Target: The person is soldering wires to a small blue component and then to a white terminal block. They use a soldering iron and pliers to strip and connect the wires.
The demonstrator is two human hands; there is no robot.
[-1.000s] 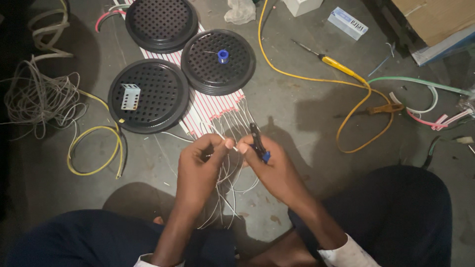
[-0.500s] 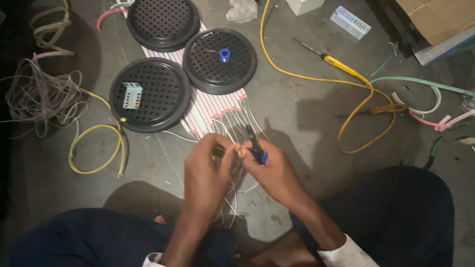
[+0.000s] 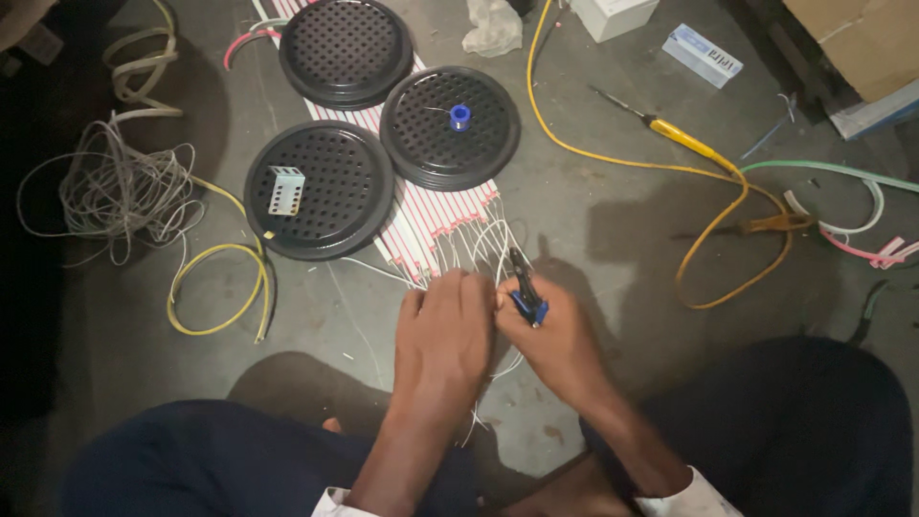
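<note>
Just below the striped wire strip (image 3: 436, 230), the left hand (image 3: 442, 340) pinches thin white wires (image 3: 483, 239) while the right hand (image 3: 555, 335) grips blue-handled pliers (image 3: 525, 287).

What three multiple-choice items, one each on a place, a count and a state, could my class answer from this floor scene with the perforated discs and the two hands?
1. Where does the small blue spool lie?
A. On the right-hand black perforated disc
B. On the cardboard box
C. In the left hand

2. How many black perforated discs are on the floor?
A. Two
B. Three
C. Five

3. What is the right hand doing?
A. Resting open on the floor
B. Gripping a small blue-handled plier
C. Lifting the yellow-handled screwdriver

Answers:
1 A, the spool sits near that disc's centre.
2 B, three discs lie clustered over the red-and-white striped strip.
3 B, the fingers close round the plier at the thin white wires, beside the left hand; the screwdriver lies apart.
</note>
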